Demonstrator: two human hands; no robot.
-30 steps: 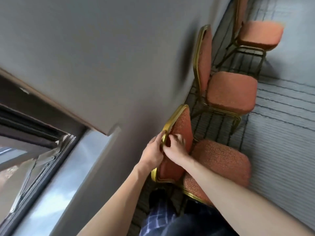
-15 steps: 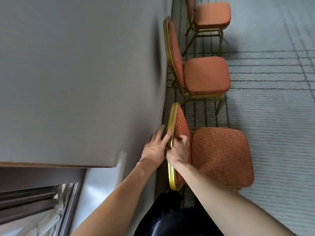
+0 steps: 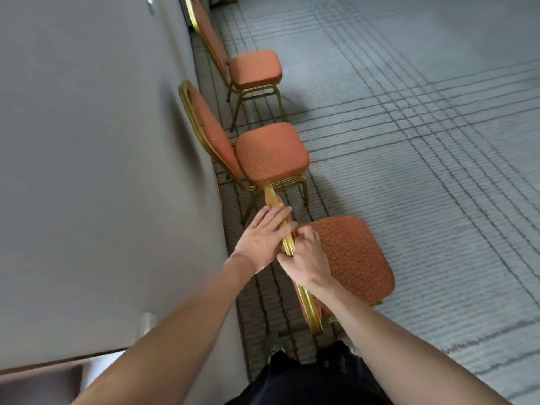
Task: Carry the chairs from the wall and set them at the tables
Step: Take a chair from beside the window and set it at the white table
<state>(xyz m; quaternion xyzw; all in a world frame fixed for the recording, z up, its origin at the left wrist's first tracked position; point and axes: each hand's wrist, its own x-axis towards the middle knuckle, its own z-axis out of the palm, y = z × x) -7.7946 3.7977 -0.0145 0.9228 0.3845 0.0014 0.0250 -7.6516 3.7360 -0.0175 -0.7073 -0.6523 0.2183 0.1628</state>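
Observation:
Three orange padded chairs with gold metal frames stand in a row along the grey wall. The nearest chair (image 3: 350, 258) is right in front of me. My right hand (image 3: 306, 258) grips the top of its gold backrest frame, fingers curled over the seat side. My left hand (image 3: 263, 235) lies against the wall side of the same frame with its fingers straight. The second chair (image 3: 271, 153) stands just beyond, and the third chair (image 3: 254, 68) is farther along the wall.
The grey wall (image 3: 102, 171) runs along the left, close to the chair backs. Grey carpet with dark line patterns (image 3: 423, 141) stretches out to the right. My dark trousers and shoes show at the bottom. No table is in view.
The view has swung from a tilted look at the wall toward the floor and chairs. The nearest chair's back has come away from the wall. Both hands stay on its frame.

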